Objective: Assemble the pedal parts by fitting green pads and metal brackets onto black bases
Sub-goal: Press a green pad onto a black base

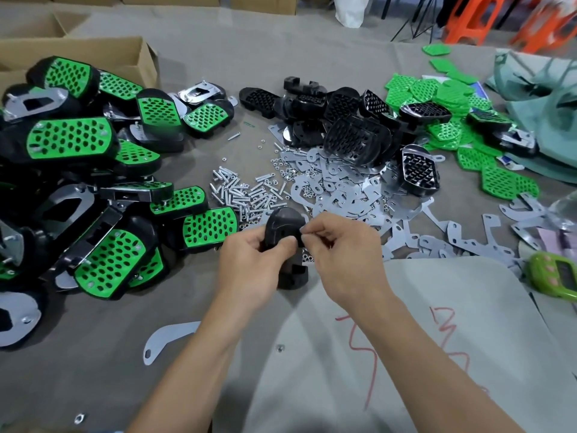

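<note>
Two hands grip one stiff, light-looking black base (284, 226): left hand (249, 260) wraps its side, right hand (340, 248) pinches its edge, fingertips closed, apparently on something small.

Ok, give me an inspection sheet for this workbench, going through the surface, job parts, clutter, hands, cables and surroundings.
Surface: grey cloth table, crowded; red marking on a pale sheet near the person.
Job's things: finished pedals piled left; bare black bases heaped at centre back; green pads spread right; metal brackets in the middle; bolts and nuts loose beside them.
Clutter: stray bracket near the left forearm; green gadget at right edge.
Hands: left hand grips a black base; right hand pinches at its upper edge, item too small to tell.
Cables: nothing seen.
Surroundings: cardboard boxes rear left; orange stools rear right.
</note>
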Motion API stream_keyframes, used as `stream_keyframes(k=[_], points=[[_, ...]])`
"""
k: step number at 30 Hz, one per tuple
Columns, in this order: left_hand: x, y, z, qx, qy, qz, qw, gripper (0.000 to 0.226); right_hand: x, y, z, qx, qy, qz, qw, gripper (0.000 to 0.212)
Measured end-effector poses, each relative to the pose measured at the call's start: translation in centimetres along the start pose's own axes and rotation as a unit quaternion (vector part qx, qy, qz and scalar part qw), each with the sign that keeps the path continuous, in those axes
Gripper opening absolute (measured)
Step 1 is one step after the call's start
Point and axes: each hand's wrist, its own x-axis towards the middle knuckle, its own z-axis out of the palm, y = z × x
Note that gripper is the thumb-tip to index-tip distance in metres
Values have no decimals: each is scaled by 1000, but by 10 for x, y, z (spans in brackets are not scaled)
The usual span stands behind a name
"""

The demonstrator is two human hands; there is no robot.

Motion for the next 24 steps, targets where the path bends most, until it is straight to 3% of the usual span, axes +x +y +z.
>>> stream_keyframes(k=[2, 4, 7, 9, 11, 13, 15, 18, 20, 22, 24], points=[[-3, -3, 1, -66, -2, -45, 997, 5, 3, -2, -7, 26, -23, 20, 999, 23], [-5, -4, 1, -135, 4, -81, 987, 10, 5, -3, -13, 108, -52, 52, 991, 20], [-6, -6, -2, -153, -27, -85, 984, 8, 0, -2, -13, 179, -23, 80, 980, 20], [-8, -7, -3, -140, -41, -80, 986, 16, -2, -2, -12, 277, -20, 153, 948, 20], [-11, -9, -4, -146, -40, -74, 986, 20, 0, -5, -14, 356, -78, 225, 903, 31], [-14, -10, -5, -157, -40, -72, 984, 20, 3, -7, -19, 341, -141, 238, 898, 34], [-15, -11, -6, -158, -42, -73, 984, 17, 4, -12, -21, 297, -145, 217, 919, 32], [-13, -6, -3, -121, -22, -59, 991, 14, -2, -15, -18, 54, -6, 93, 994, 18], [-10, -3, 1, -80, -3, -9, 997, 13, -8, -17, -13, -72, 39, 7, 997, 7], [-8, -1, -1, -89, -26, 22, 995, 16, -11, -15, -8, -102, 50, -23, 993, 12], [-6, -2, -6, -184, -130, 4, 974, 30, -7, -15, -9, -37, 73, -5, 997, 20]])
